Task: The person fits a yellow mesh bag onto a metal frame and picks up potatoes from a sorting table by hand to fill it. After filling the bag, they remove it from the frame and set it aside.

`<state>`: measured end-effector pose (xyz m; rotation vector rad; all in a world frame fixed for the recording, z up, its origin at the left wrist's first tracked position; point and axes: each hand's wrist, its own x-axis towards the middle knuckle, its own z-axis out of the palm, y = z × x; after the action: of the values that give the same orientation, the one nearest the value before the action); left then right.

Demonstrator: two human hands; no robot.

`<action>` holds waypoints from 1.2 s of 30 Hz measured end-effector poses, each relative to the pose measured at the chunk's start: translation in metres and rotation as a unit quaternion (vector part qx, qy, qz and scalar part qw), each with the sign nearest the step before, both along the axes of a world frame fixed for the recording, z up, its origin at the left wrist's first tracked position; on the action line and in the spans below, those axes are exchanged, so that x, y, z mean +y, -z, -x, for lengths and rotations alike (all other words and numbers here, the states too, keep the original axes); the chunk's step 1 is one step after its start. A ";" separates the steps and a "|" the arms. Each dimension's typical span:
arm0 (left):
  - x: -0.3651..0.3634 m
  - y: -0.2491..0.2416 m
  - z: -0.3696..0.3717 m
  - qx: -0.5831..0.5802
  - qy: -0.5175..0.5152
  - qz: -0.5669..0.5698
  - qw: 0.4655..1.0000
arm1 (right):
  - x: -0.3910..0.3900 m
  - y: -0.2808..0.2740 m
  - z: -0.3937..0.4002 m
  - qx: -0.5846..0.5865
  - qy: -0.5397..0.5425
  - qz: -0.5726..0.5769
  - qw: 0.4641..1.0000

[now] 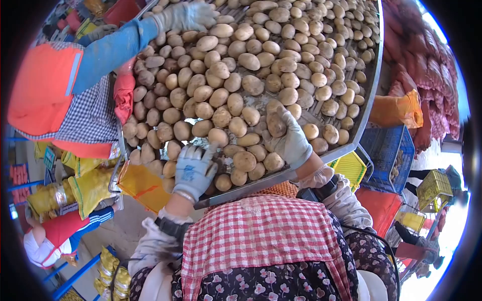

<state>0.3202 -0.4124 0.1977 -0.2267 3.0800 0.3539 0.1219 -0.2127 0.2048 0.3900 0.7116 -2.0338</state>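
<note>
Holding one potato [275,123] softly is likely stopping bruises; the right hand [292,145] is curling fingers around it, the left hand [193,169] is resting loose fingers on other potatoes [218,137].

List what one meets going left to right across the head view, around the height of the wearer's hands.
Yellow mesh sack, orange bag, gloved left hand, gloved right hand holding a potato, bright yellow crate, blue crate.
</note>
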 end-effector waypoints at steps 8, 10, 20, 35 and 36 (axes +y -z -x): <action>0.043 -0.021 0.083 0.149 0.159 -0.130 0.967 | 0.008 0.005 -0.004 0.077 0.045 0.025 0.996; 0.038 -0.006 0.074 0.119 0.144 -0.110 0.976 | 0.002 -0.020 -0.008 0.079 0.059 0.020 0.995; -0.015 -0.004 0.040 0.107 0.010 -0.032 0.994 | 0.014 -0.034 -0.015 0.248 0.050 -0.044 0.966; -0.061 -0.017 0.108 0.200 -0.012 -0.019 0.979 | 0.056 0.032 0.011 0.445 0.123 -0.399 0.792; -0.072 -0.001 0.134 0.210 -0.003 0.053 0.976 | 0.044 0.019 0.011 0.617 0.072 -0.478 0.620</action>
<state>0.1860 -0.4847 0.1984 -0.1838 3.5220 0.2658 0.1108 -0.1687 0.1859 -0.5491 2.7067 -1.6162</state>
